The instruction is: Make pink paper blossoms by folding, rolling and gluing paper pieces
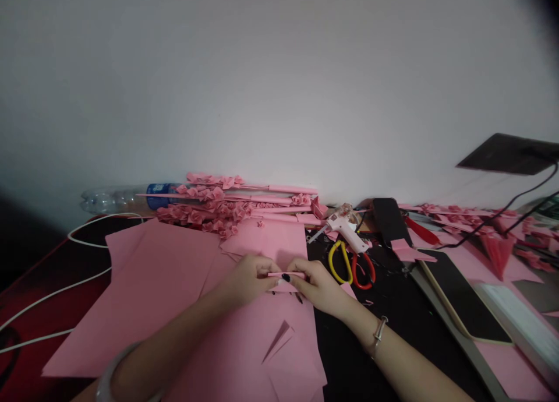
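My left hand (248, 278) and my right hand (320, 288) meet over a spread of pink paper sheets (161, 285). Both pinch a narrow folded pink paper strip (286, 274) held level between them, fingers closed on its ends. A bangle circles my left wrist and a thin bracelet my right. A small folded pink piece (279, 341) lies on the sheets just below my hands.
Finished pink paper flowers on sticks (227, 201) and a plastic bottle (131, 197) lie along the wall. A pink glue gun (347, 227) and yellow-and-red scissors (351, 265) sit to the right, with a phone (460, 294), more pink pieces and black cables beyond. White cable (52, 294) runs at left.
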Demonstrator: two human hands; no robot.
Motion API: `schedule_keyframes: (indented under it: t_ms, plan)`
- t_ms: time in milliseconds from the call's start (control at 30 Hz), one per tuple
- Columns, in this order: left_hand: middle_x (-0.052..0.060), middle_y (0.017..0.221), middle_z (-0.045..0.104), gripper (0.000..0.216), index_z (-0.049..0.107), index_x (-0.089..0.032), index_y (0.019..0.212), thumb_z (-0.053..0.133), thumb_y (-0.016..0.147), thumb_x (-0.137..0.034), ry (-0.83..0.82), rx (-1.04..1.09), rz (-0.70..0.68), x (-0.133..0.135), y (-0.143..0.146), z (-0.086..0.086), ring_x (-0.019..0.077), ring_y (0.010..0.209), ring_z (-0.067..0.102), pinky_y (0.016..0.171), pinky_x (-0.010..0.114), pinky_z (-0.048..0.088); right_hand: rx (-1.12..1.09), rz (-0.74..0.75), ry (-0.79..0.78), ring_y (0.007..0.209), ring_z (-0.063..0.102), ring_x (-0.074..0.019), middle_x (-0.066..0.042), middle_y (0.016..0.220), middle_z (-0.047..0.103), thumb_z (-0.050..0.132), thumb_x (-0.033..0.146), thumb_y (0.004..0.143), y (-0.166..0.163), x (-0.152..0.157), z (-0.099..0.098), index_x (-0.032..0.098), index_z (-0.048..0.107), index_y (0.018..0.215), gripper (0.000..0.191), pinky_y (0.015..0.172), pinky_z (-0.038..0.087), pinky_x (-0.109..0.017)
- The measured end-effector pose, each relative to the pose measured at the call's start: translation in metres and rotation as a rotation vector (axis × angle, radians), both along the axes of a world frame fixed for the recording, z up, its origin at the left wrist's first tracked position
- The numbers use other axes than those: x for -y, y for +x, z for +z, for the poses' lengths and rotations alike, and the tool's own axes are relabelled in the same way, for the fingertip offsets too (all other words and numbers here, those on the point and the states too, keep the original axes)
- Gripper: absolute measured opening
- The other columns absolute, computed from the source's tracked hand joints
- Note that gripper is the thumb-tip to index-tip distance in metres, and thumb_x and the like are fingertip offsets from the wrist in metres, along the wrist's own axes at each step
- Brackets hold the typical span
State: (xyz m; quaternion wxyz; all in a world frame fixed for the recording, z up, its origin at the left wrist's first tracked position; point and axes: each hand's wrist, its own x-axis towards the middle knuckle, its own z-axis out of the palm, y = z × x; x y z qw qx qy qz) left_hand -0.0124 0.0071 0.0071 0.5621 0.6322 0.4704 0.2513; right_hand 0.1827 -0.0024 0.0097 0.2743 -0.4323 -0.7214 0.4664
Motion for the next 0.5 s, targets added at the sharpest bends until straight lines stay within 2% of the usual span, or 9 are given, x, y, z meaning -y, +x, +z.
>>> schedule_keyframes:
  t_ms: [167, 333, 400, 500]
  plan:
    - [-0.004, 0.056, 0.050, 0.010, 0.056, -0.018, 0.061, 0.057, 0.070, -0.023, 0.009, 0.016, -0.059, 0.002, 0.001, 0.001, 0.0118, 0.054, 0.045, 0.053, 0.024, 0.031, 0.021, 0.024, 0.065, 0.047, 0.033, -0.0087, 0.007, 0.051, 0.032, 0.050, 0.031, 0.092, 0.000, 0.000, 0.001, 0.020, 0.044, 0.062, 0.032, 0.047, 0.023, -0.022]
    - [-0.006, 0.053, 0.040, 0.016, 0.050, -0.018, 0.057, 0.058, 0.068, -0.027, -0.036, 0.010, -0.080, 0.002, -0.001, 0.011, 0.0107, 0.052, 0.038, 0.051, 0.024, 0.025, -0.045, -0.081, 0.026, 0.052, 0.025, -0.0086, 0.007, 0.054, 0.028, 0.060, 0.041, 0.084, -0.002, -0.002, 0.000, 0.020, 0.034, 0.055, 0.044, 0.049, 0.019, -0.023]
    - [-0.006, 0.054, 0.041, 0.018, 0.052, -0.018, 0.060, 0.059, 0.070, -0.029, -0.054, 0.019, -0.085, 0.001, -0.003, 0.011, 0.0108, 0.051, 0.039, 0.051, 0.024, 0.025, -0.077, -0.114, 0.009, 0.053, 0.023, -0.0085, 0.007, 0.054, 0.027, 0.063, 0.047, 0.081, -0.002, -0.003, 0.000, 0.021, 0.032, 0.054, 0.049, 0.049, 0.019, -0.023]
    - [-0.004, 0.058, 0.048, 0.017, 0.058, -0.016, 0.065, 0.062, 0.073, -0.031, -0.009, 0.028, -0.083, -0.003, -0.007, 0.004, 0.0116, 0.055, 0.044, 0.052, 0.024, 0.029, -0.116, -0.122, -0.002, 0.053, 0.026, -0.0088, 0.006, 0.055, 0.031, 0.061, 0.053, 0.082, 0.000, -0.005, 0.000, 0.021, 0.036, 0.057, 0.048, 0.049, 0.021, -0.023]
